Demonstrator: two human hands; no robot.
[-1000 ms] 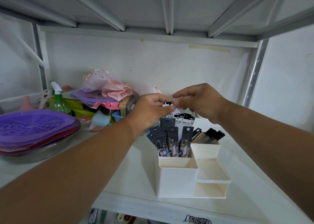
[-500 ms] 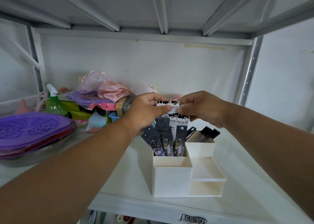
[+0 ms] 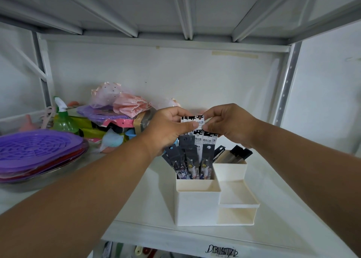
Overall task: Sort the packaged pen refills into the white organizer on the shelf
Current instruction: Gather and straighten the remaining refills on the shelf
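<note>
A white organizer (image 3: 197, 209) stands on the shelf, stepped, with compartments of different heights. Several dark packaged pen refills (image 3: 190, 160) stand upright in its rear left compartment. Above them I hold a white-topped refill pack (image 3: 193, 119) by its upper end: my left hand (image 3: 168, 128) pinches it from the left with the thumb across the front, and my right hand (image 3: 228, 124) pinches its right edge. Dark packs (image 3: 239, 154) lean in the rear right compartment. The front compartments show nothing inside.
A stack of purple and red plastic lids (image 3: 37, 150) lies on a metal bowl at left. Behind it stand a green spray bottle (image 3: 63, 119) and a heap of pink and purple bags (image 3: 121, 107). A perforated metal upright (image 3: 283, 101) rises at right.
Both hands have come down a little toward the organizer with the white-topped pack still pinched between them; the view has shifted slightly.
</note>
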